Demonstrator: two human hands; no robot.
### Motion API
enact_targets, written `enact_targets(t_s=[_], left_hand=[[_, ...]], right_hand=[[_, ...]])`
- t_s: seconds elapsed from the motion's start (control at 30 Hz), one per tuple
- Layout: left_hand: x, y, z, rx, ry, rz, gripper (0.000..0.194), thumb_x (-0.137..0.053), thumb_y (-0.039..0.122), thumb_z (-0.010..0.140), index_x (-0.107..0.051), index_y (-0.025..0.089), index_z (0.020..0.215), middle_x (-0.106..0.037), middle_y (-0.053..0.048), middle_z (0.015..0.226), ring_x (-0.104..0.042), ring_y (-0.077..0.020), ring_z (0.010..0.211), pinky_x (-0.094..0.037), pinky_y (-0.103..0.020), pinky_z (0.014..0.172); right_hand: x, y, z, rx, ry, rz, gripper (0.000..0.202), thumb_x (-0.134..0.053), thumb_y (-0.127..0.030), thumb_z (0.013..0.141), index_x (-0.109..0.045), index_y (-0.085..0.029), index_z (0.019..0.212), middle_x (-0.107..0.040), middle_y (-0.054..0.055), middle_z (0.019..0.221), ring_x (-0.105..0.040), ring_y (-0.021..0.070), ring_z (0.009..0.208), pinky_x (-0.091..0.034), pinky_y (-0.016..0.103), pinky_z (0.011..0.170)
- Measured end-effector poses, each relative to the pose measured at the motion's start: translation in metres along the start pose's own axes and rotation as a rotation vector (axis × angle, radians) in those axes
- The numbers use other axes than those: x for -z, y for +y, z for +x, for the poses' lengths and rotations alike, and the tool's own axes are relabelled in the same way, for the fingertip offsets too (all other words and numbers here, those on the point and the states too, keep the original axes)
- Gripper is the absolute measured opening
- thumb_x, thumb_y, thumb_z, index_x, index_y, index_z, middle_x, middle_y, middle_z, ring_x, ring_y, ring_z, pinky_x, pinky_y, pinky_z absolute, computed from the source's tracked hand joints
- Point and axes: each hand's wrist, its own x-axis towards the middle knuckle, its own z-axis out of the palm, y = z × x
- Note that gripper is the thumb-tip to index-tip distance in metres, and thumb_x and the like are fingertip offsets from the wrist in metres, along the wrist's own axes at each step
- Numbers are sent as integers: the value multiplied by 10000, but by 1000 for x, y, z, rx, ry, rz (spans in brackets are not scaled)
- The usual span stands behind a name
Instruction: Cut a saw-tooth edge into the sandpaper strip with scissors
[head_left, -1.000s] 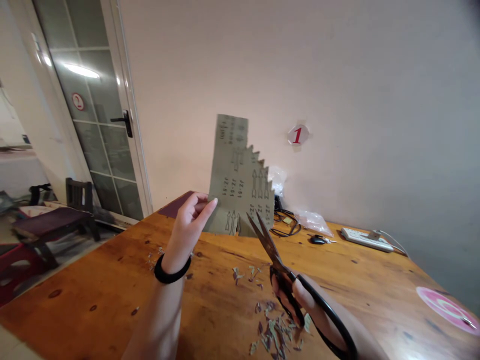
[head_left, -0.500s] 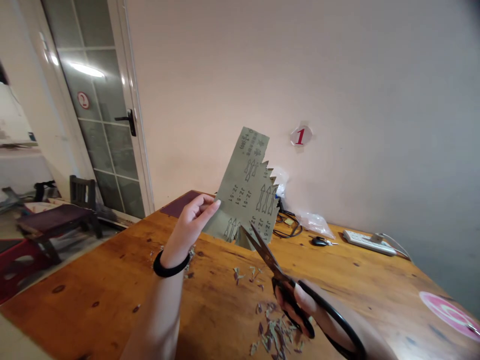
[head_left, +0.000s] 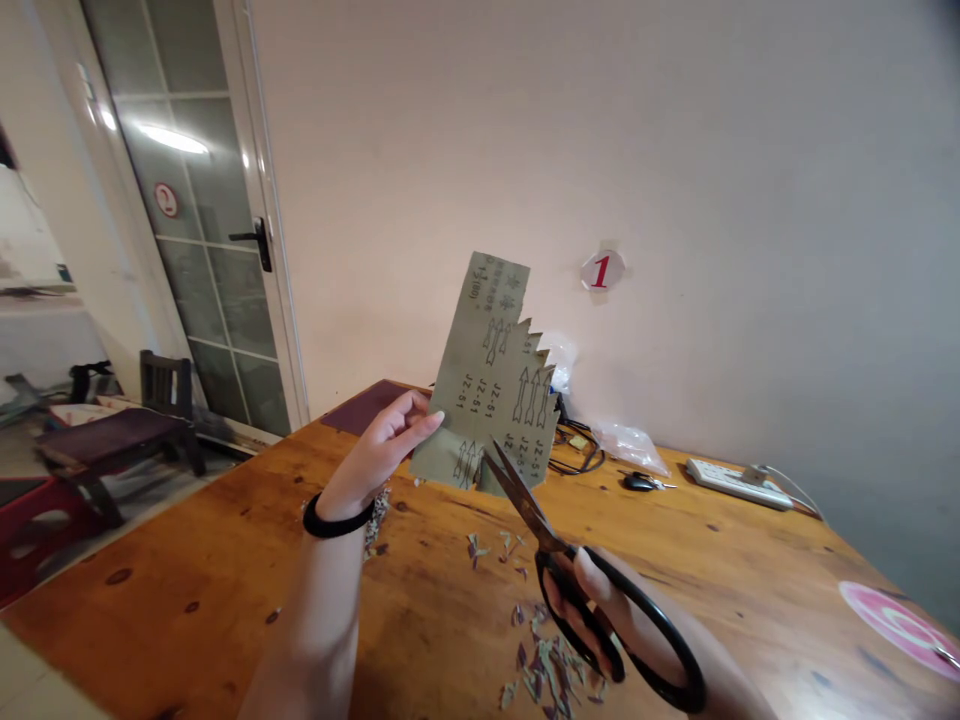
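My left hand, with a black band at the wrist, pinches the left edge of a grey-green sheet of sandpaper. Printed arrows and "JZ-51" mark the sheet, and its right edge is jagged with cut teeth. In my right hand is a pair of scissors with black handles, fingers through the loops. The blades are slightly apart and lie at the sheet's lower edge, where a cut runs upward. Small cut scraps lie on the table below the scissors.
The wooden table bears another pile of bits behind my left wrist. Along the wall lie black cables, a clear plastic bag, a key and a white power strip. A pink round sticker is at the right.
The sheet has turned slightly, its top shifting left. The scissors have moved a little left and up, with their handles opened wider.
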Motion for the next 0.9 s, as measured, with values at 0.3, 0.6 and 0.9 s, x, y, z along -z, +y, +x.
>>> enact_targets(t_s=[0.3,0.6,0.9], left_hand=[[-22,-5,1,33,-63,-176,298,-740,450,827,-544,229,782,-525,60,684,-489,-115,611,-443,-228,599],[-40,-1,2,36,193,-300,314,-787,433,772,-554,221,764,-588,50,708,-561,-115,645,-489,-206,616],[-40,6,-2,-104,275,-18,196,-669,415,876,-609,230,891,-638,14,795,-621,-163,761,-520,-264,707]], right_hand=[[-20,-3,12,-1,129,-12,771,-319,-947,778,-505,-202,709,-417,-64,530,-402,96,425,-334,224,427],[-13,5,9,101,142,-63,636,-349,-826,900,-480,-211,807,-418,-57,616,-398,120,519,-330,232,472],[-16,-3,5,119,79,4,622,-333,-809,922,-501,-219,817,-431,-44,649,-387,134,547,-343,264,518]])
